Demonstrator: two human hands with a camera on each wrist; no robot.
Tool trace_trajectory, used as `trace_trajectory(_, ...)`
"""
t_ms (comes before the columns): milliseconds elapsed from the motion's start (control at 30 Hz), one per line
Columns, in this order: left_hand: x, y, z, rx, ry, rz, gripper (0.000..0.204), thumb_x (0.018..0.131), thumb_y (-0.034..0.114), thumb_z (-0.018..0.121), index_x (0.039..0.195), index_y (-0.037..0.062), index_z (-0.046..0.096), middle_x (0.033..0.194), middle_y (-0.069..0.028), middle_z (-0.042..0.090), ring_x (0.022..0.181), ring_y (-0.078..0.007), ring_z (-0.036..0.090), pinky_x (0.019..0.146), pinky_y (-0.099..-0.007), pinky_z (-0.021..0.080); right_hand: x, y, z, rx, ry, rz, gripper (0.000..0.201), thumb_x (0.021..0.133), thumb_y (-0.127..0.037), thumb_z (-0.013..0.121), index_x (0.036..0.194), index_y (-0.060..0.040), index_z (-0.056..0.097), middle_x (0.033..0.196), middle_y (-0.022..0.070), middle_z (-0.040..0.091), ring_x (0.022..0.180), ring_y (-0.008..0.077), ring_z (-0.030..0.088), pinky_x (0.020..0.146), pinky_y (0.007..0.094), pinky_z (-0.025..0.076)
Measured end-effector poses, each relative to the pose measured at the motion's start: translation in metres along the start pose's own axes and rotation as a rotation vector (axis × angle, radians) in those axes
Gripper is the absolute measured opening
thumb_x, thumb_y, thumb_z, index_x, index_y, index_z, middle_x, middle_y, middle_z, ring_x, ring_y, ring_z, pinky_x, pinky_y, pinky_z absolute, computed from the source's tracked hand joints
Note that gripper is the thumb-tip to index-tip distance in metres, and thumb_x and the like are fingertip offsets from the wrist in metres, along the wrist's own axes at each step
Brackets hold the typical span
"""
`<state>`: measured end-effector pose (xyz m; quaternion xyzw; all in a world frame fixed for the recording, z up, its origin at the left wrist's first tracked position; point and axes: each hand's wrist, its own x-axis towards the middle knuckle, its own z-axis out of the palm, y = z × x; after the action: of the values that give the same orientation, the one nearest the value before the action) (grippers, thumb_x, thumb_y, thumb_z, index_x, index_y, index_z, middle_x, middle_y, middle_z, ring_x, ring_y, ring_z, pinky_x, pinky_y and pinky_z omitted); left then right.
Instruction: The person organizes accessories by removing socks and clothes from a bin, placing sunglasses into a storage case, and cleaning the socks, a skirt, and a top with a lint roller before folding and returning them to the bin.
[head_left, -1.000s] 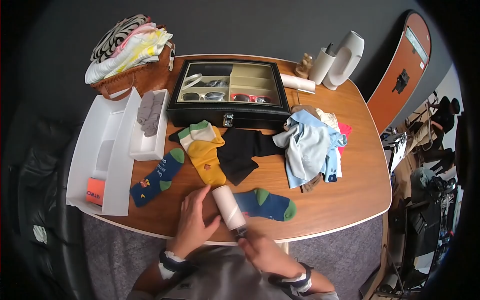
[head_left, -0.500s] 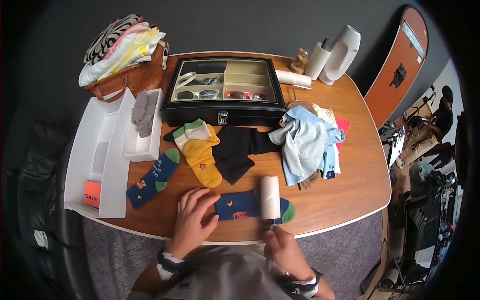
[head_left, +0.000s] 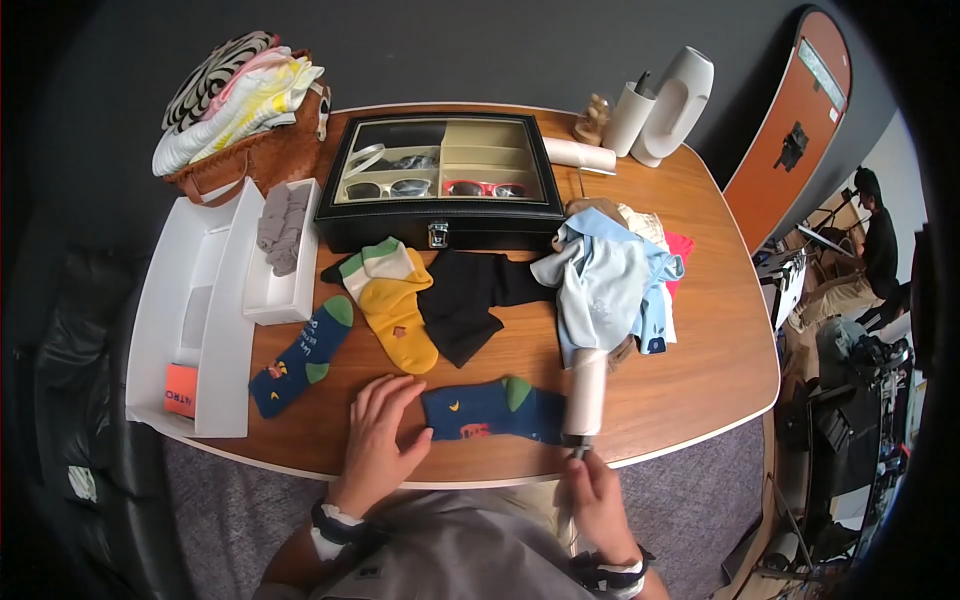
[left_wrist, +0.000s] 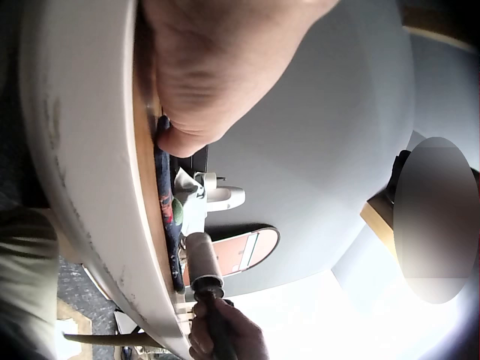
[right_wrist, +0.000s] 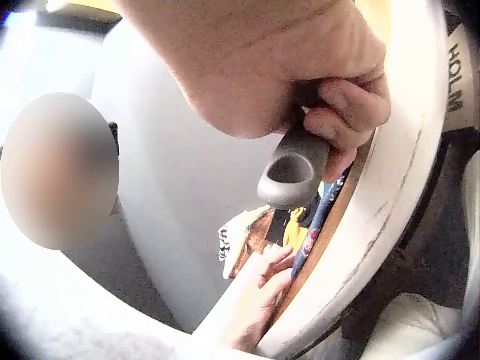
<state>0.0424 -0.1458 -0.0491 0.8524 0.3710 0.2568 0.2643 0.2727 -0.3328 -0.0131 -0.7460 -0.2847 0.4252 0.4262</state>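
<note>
My right hand [head_left: 600,507] grips the dark handle of a lint roller [head_left: 587,395], whose pale roll overlaps the toe end of a navy sock [head_left: 465,412] in the head view. That sock lies flat near the table's front edge, with a green heel and a red motif; its toe is hidden. At the cuff end rests my left hand [head_left: 378,440], fingers spread and holding nothing. From the left wrist view, the roll [left_wrist: 202,255] stands close over the sock [left_wrist: 166,202]. In the right wrist view, the handle's holed end [right_wrist: 289,176] sticks out of my fist.
Behind lie a matching navy sock [head_left: 303,355], yellow socks [head_left: 402,320], black fabric [head_left: 470,305] and light blue clothing [head_left: 605,280]. A black glasses case [head_left: 440,225], white boxes [head_left: 222,370], a brown basket [head_left: 260,165] and a spare roll [head_left: 578,155] stand farther back.
My right hand has swept the lint roller rightward along the navy sock, from its cuff end to its toe end. My left hand stays beside the cuff.
</note>
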Motion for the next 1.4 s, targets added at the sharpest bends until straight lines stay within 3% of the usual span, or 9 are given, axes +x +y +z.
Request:
trace_trajectory(167, 0.0, -0.003, 0.002, -0.008, 0.005, 0.003, 0.072, 0.08, 0.008, 0.078, 0.145, 0.0028, 0.049, 0.139, -0.0179, 0.055, 0.133, -0.0389, 0.047, 0.114, -0.0501, 0.036, 0.003, -0.022, 0.033, -0.238, -0.304, -0.256, 0.021, 0.107, -0.02, 0.055, 0.103, 0.0004, 0.055, 0.07, 0.0237, 0.063, 0.068, 0.0444, 0.066, 0.063, 0.0482, 0.051)
trace_trajectory(233, -0.002, -0.003, 0.001, -0.024, 0.013, -0.016, 0.078, 0.079, 0.008, 0.08, 0.148, 0.0025, 0.045, 0.139, -0.0198, 0.055, 0.133, -0.0397, 0.047, 0.114, -0.0508, 0.036, 0.008, -0.028, 0.048, -0.274, -0.425, -0.293, 0.023, 0.107, -0.021, 0.055, 0.103, 0.0016, 0.056, 0.073, 0.0281, 0.064, 0.074, 0.0498, 0.066, 0.066, 0.0532, 0.051)
trace_trajectory(500, -0.003, -0.005, 0.003, -0.055, 0.04, -0.022, 0.084, 0.078, 0.007, 0.081, 0.152, 0.0035, 0.041, 0.141, -0.0195, 0.055, 0.133, -0.0393, 0.047, 0.114, -0.0505, 0.036, 0.018, -0.015, 0.066, -0.319, -0.401, -0.338, 0.026, 0.106, -0.02, 0.055, 0.101, 0.0051, 0.058, 0.079, 0.0333, 0.065, 0.08, 0.0536, 0.065, 0.071, 0.0576, 0.05)
trace_trajectory(633, 0.001, 0.0, -0.001, -0.001, -0.007, 0.014, 0.073, 0.08, 0.006, 0.078, 0.147, 0.0053, 0.049, 0.14, -0.0161, 0.056, 0.132, -0.0382, 0.048, 0.114, -0.0493, 0.036, 0.01, -0.035, 0.051, -0.276, -0.337, -0.143, 0.026, 0.106, -0.019, 0.055, 0.101, 0.0066, 0.059, 0.08, 0.0345, 0.064, 0.081, 0.0551, 0.063, 0.071, 0.0563, 0.05)
trace_trajectory(833, 0.002, 0.001, -0.001, -0.013, -0.004, 0.02, 0.066, 0.08, 0.007, 0.077, 0.143, 0.0067, 0.055, 0.139, -0.0153, 0.056, 0.132, -0.0376, 0.048, 0.114, -0.049, 0.036, 0.006, -0.032, 0.029, -0.234, -0.298, 0.14, 0.031, 0.107, -0.023, 0.055, 0.097, 0.0068, 0.058, 0.065, 0.0222, 0.063, 0.055, 0.0335, 0.066, 0.056, 0.0435, 0.051)
trace_trajectory(867, 0.001, 0.0, -0.001, -0.009, -0.005, 0.017, 0.066, 0.08, 0.007, 0.077, 0.142, 0.0071, 0.055, 0.139, -0.0152, 0.056, 0.133, -0.0374, 0.048, 0.114, -0.0491, 0.036, 0.005, -0.022, 0.026, -0.201, -0.271, 0.11, 0.036, 0.109, -0.026, 0.053, 0.093, 0.006, 0.058, 0.06, 0.0137, 0.06, 0.048, 0.0199, 0.063, 0.049, 0.0367, 0.05)
trace_trajectory(967, 0.0, 0.0, 0.0, 0.002, -0.012, 0.01, 0.065, 0.08, 0.007, 0.077, 0.142, 0.008, 0.057, 0.139, -0.0149, 0.056, 0.133, -0.0371, 0.047, 0.114, -0.0492, 0.036, 0.002, -0.033, 0.016, -0.157, -0.217, 0.284, 0.038, 0.11, -0.027, 0.052, 0.091, 0.0058, 0.058, 0.059, 0.0102, 0.06, 0.049, 0.0179, 0.063, 0.047, 0.0333, 0.051)
trace_trajectory(1133, 0.0, 0.002, 0.0, -0.006, -0.015, 0.002, 0.06, 0.081, 0.007, 0.076, 0.138, 0.009, 0.061, 0.139, -0.0139, 0.055, 0.134, -0.037, 0.046, 0.114, -0.049, 0.036, -0.004, -0.016, -0.001, -0.088, -0.127, 0.245, 0.037, 0.11, -0.026, 0.051, 0.1, 0.0074, 0.064, 0.064, 0.0096, 0.061, 0.046, 0.0156, 0.06, 0.045, 0.0306, 0.049)
trace_trajectory(1400, -0.002, 0.0, 0.0, -0.003, -0.01, 0.029, 0.045, 0.08, 0.007, 0.076, 0.125, 0.0098, 0.07, 0.136, -0.0116, 0.058, 0.131, -0.0356, 0.049, 0.112, -0.0475, 0.038, 0.002, 0.004, -0.039, -0.034, 0.142, 0.141, 0.032, 0.11, -0.023, 0.05, 0.091, 0.0017, 0.058, 0.06, 0.0056, 0.058, 0.042, 0.0123, 0.054, 0.039, 0.0297, 0.042)
